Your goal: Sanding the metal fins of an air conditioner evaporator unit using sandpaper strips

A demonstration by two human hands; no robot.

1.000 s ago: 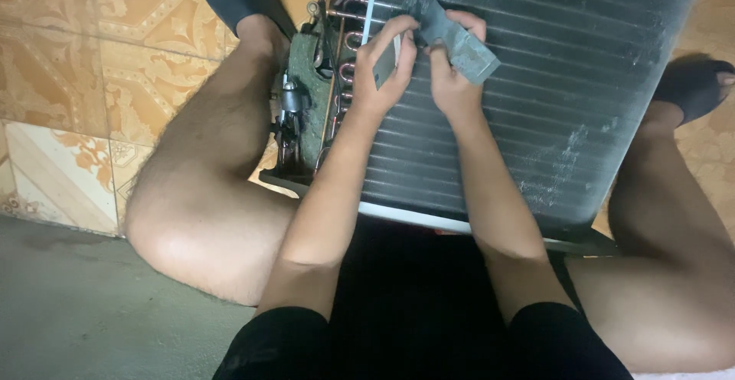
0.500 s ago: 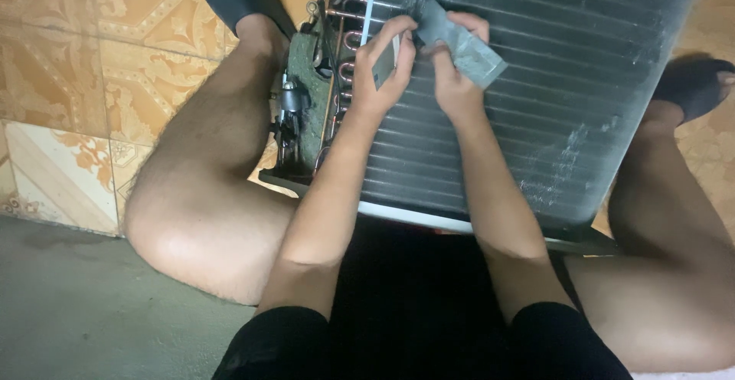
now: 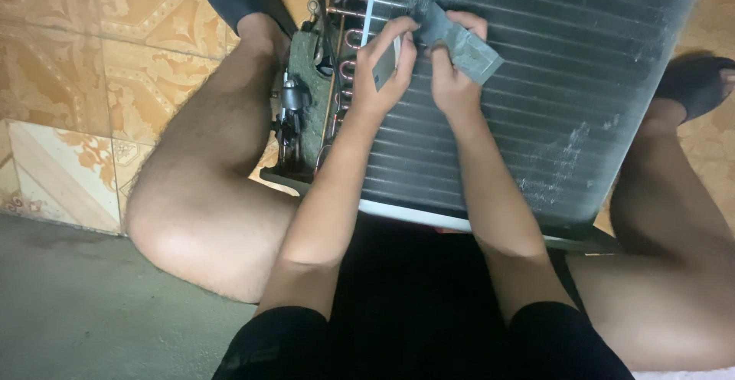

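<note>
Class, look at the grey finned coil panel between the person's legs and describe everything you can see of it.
The finned coil panel is a large dark-grey metal block of fine horizontal ribs, dusty, with pale scuffs at lower right. A white edge strip runs down its left side, beside copper tube bends. Both hands, left hand and right hand, press a grey tool on its top.

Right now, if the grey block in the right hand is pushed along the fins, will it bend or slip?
The grey block looks stiff: its edges stay straight under the right hand. It seems light. The finned coil is ribbed, so it probably drags rather than slips.
</note>
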